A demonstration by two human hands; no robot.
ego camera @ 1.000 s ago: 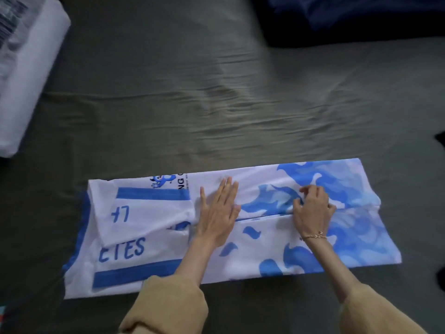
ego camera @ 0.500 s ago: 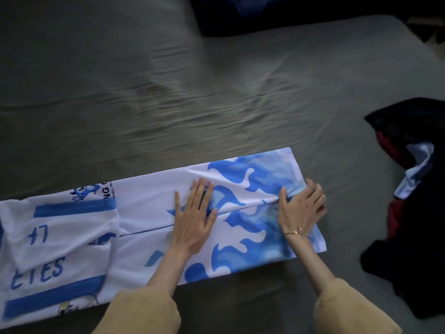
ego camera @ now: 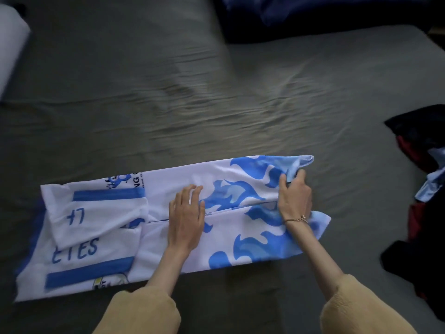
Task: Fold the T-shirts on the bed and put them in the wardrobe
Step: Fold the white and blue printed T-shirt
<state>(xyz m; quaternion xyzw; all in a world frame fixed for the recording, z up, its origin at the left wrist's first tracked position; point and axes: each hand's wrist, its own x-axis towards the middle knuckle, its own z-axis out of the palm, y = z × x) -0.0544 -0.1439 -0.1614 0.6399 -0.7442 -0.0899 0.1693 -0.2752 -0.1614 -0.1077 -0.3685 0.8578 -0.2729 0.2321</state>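
Note:
A white T-shirt (ego camera: pixel 231 237) with blue flame print and blue stripes lies on the grey bed sheet (ego camera: pixel 216 104), both long sides folded in so it forms a long band. My left hand (ego camera: pixel 186 218) rests flat on its middle, fingers straight. My right hand (ego camera: pixel 295 198) grips the hem at the band's right end, and the far corner there is lifted and bunched. A sleeve with blue lettering lies folded over at the left end.
A pile of dark, red and light blue clothes (ego camera: pixel 423 189) sits at the right edge of the bed. A dark blue blanket or pillow (ego camera: pixel 325 15) lies at the back. A white pillow (ego camera: pixel 12 47) is at the far left.
My right hand went from pressing near the shirt's right end to gripping the hem, which now lifts. My left hand stays flat on the middle. The view has shifted sideways.

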